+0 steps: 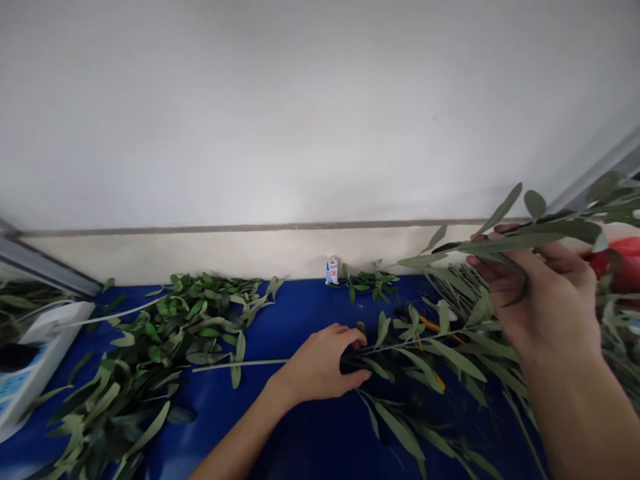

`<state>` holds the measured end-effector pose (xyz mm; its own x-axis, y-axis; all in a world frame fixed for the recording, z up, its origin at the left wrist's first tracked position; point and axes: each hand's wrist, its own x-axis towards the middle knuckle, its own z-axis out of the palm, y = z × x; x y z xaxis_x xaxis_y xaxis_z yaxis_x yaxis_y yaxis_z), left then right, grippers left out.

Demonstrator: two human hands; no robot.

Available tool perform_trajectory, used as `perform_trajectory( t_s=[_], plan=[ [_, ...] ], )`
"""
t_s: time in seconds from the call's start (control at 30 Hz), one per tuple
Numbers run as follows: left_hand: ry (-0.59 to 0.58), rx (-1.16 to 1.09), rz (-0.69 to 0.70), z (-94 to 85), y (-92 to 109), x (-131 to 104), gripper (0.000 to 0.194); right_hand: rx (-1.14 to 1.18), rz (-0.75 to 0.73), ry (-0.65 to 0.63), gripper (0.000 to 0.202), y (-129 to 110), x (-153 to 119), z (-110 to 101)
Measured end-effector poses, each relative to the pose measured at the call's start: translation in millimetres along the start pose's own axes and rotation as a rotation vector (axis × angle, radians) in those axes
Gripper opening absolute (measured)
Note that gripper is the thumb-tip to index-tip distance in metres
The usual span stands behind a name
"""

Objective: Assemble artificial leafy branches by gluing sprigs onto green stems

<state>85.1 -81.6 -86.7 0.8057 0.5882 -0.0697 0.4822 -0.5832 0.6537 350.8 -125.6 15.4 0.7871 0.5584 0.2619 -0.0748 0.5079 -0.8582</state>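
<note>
My right hand [545,293] is raised at the right, closed around a leafy branch [555,230] with long grey-green leaves. That branch runs off past the right edge of the view. Lower and nearer the middle, my left hand [325,363] curves over another leafy branch [425,347] lying on the blue tabletop [300,427]. Its thumb and forefinger are apart, with a dark gap between them. A pale bare stem [240,365] shows left of this hand; the palm hides where it passes underneath.
At the left lies a heap of cut leaves [165,347], beside a white power strip [45,360] with a cable. A small white tube [332,271] stands near the wall [300,133], with a sprig [373,280] alongside. Bundled stems [457,287] and something red [623,263] are at the right.
</note>
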Motion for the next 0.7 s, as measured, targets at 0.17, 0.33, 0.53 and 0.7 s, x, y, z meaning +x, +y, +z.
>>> perform_trajectory(
  t_s=[0.17,0.33,0.53,0.7],
  plan=[
    [0.000,0.016,-0.047,20.9,-1.3,6.9,0.021,0.047,0.081,0.016,0.019,-8.3,-13.1,-30.0],
    [0.026,0.028,-0.065,30.8,-3.0,8.2,0.014,0.058,0.141,0.002,0.014,-12.0,-22.6,-49.5],
    [0.090,-0.037,-0.068,30.4,1.9,6.8,0.020,0.142,0.190,0.009,0.020,-7.3,-29.7,-79.1],
    [0.143,-0.119,-0.119,19.6,1.2,14.2,0.032,0.219,0.235,0.144,0.021,-10.7,-31.7,-95.7]
  ],
)
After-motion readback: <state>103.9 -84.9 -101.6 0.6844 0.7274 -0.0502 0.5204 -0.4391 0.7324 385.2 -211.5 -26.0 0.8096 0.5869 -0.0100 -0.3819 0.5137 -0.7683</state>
